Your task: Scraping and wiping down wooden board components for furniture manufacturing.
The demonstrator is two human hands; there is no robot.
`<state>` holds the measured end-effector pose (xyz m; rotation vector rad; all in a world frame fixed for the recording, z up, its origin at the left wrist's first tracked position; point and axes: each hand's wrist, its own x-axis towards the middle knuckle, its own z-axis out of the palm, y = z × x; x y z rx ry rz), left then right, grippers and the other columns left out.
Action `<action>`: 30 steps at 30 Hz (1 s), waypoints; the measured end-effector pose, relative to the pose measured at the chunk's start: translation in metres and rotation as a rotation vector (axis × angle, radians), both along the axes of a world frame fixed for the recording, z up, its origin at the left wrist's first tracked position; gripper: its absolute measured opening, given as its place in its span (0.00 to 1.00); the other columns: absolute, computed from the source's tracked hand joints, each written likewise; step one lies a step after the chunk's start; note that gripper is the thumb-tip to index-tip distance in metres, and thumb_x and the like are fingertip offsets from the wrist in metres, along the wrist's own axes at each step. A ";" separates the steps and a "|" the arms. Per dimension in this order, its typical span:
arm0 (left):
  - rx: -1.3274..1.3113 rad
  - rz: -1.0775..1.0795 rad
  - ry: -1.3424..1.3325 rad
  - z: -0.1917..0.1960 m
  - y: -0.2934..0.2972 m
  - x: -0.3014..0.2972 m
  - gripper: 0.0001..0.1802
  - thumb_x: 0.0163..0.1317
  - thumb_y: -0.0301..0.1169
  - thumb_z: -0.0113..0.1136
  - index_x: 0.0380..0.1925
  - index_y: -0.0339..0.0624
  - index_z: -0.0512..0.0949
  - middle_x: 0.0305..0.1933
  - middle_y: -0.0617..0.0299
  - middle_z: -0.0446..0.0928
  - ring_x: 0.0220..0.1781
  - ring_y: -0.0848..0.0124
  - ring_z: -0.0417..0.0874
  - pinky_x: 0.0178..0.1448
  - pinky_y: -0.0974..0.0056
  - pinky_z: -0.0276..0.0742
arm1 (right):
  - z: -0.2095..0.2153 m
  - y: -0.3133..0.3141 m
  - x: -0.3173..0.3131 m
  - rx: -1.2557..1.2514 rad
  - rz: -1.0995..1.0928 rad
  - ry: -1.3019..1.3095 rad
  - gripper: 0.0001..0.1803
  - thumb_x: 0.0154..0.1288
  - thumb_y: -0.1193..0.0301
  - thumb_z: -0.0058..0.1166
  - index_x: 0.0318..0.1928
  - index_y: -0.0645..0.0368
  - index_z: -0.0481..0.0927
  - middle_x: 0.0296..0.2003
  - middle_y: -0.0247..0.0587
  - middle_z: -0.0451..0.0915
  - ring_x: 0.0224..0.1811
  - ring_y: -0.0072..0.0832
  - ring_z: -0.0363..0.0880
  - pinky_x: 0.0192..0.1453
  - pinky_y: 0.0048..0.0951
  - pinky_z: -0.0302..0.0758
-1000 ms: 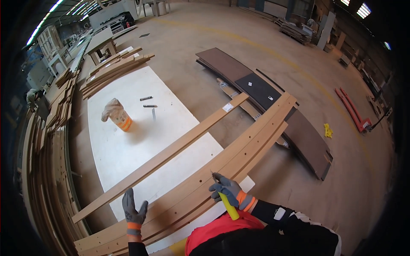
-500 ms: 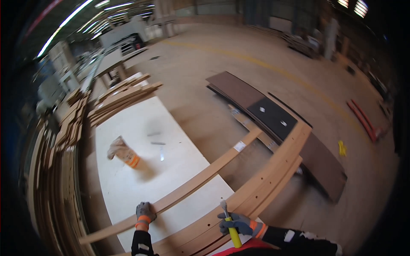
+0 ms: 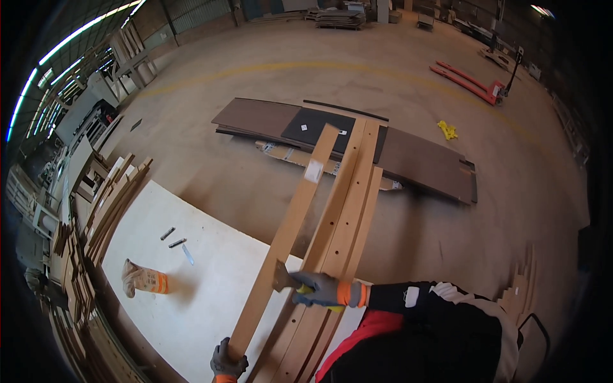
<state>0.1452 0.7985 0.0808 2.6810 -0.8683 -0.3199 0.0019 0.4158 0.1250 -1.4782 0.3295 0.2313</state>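
My left hand (image 3: 228, 359), in a grey glove with an orange cuff, is closed round the near end of a long wooden strip (image 3: 271, 265). A white label sits near the strip's far end. My right hand (image 3: 316, 288), gloved alike, grips a yellow-handled tool (image 3: 281, 276). Its flat, grey-brown head is beside the strip's right edge; whether they touch, I cannot tell. Beneath this hand lie long wooden boards (image 3: 345, 220) with drilled holes, side by side and running away from me. They and the strip extend over a white panel (image 3: 211, 249).
On the panel stand a bag-topped container with an orange band (image 3: 145, 279) and two small dark tools (image 3: 172, 237). Dark brown panels (image 3: 421, 159) lie beyond. Wood stacks (image 3: 115, 204) line the left. A red pallet truck (image 3: 472, 86) and yellow cloth-like item (image 3: 447, 130) are far right.
The view has turned right. The strip now points more straight ahead, and my left hand is at its near end. My right hand has turned the tool's head leftward, towards the strip.
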 end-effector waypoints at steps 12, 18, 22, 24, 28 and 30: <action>-0.107 -0.132 0.114 0.008 -0.041 -0.100 0.47 0.33 0.45 0.71 0.59 0.42 0.71 0.39 0.52 0.80 0.40 0.54 0.83 0.45 0.56 0.80 | -0.036 -0.010 -0.047 -0.003 -0.316 -0.124 0.34 0.62 0.64 0.58 0.66 0.59 0.62 0.30 0.36 0.76 0.22 0.19 0.71 0.26 0.22 0.70; 0.118 -0.160 0.216 -0.006 -0.040 -0.121 0.42 0.39 0.47 0.68 0.59 0.46 0.72 0.52 0.51 0.77 0.57 0.54 0.76 0.63 0.49 0.68 | -0.044 -0.012 -0.074 -0.152 -0.227 0.046 0.32 0.63 0.66 0.56 0.65 0.59 0.61 0.38 0.42 0.80 0.28 0.22 0.76 0.31 0.24 0.76; -0.095 -0.224 -0.274 0.028 -0.053 -0.116 0.42 0.47 0.51 0.67 0.60 0.38 0.70 0.64 0.33 0.63 0.67 0.41 0.61 0.70 0.41 0.53 | -0.067 0.000 -0.086 -0.177 -0.410 0.016 0.29 0.62 0.66 0.57 0.62 0.58 0.67 0.30 0.36 0.81 0.22 0.20 0.74 0.26 0.25 0.73; -0.151 -0.172 -0.280 0.019 -0.054 -0.110 0.45 0.47 0.52 0.68 0.61 0.36 0.68 0.65 0.34 0.61 0.68 0.41 0.60 0.69 0.43 0.55 | -0.059 0.000 -0.089 -0.137 -0.446 -0.022 0.29 0.61 0.68 0.56 0.62 0.58 0.67 0.31 0.36 0.81 0.23 0.20 0.76 0.27 0.25 0.75; -0.129 -0.195 -0.171 -0.006 -0.080 -0.136 0.46 0.48 0.53 0.66 0.63 0.39 0.66 0.66 0.36 0.61 0.70 0.43 0.58 0.72 0.42 0.49 | -0.044 -0.001 -0.105 -0.122 -0.457 -0.008 0.27 0.62 0.71 0.55 0.62 0.59 0.67 0.33 0.36 0.80 0.26 0.20 0.77 0.31 0.24 0.75; -0.102 -0.203 -0.189 -0.027 -0.100 -0.140 0.44 0.48 0.52 0.66 0.62 0.39 0.67 0.67 0.42 0.62 0.71 0.45 0.57 0.74 0.42 0.46 | -0.033 -0.006 -0.113 -0.091 -0.510 0.052 0.26 0.64 0.75 0.49 0.63 0.56 0.66 0.32 0.34 0.78 0.26 0.19 0.74 0.29 0.23 0.73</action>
